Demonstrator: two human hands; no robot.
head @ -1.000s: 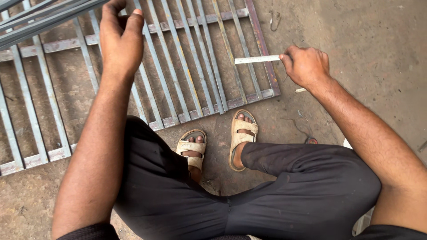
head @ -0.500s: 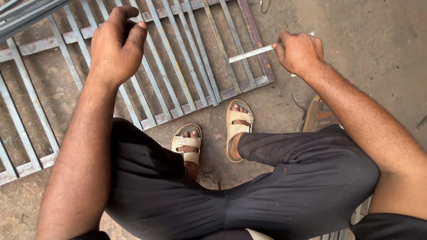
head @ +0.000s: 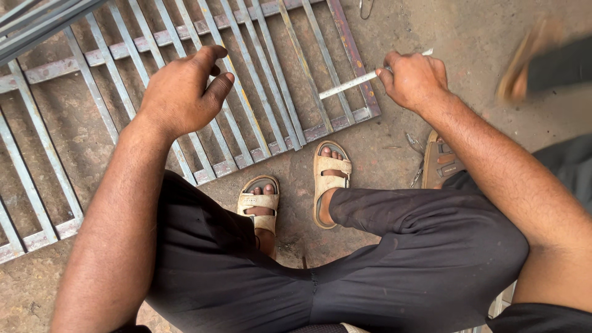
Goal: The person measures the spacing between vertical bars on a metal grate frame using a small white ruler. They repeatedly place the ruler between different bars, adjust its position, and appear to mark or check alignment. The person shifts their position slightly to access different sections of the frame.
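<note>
A grey metal grille (head: 265, 92) of many parallel bars lies flat on the concrete floor in front of me. My left hand (head: 182, 92) hovers over its bars, fingers loosely curled, holding nothing. My right hand (head: 413, 77) is closed around a thin white stick (head: 348, 84) whose free end points left over the grille's right edge. I am squatting, and my own feet in tan sandals (head: 330, 179) rest just below the grille.
A second grille (head: 37, 185) lies to the left. Another person's sandalled foot (head: 441, 160) stands at the right, and a blurred foot (head: 524, 58) moves at the upper right. Metal bars (head: 43, 18) cross the top left corner.
My left hand has come down and toward me over the grille. My right hand has carried the white stick slightly left and tilted it. Another person's foot has come into view at right.
</note>
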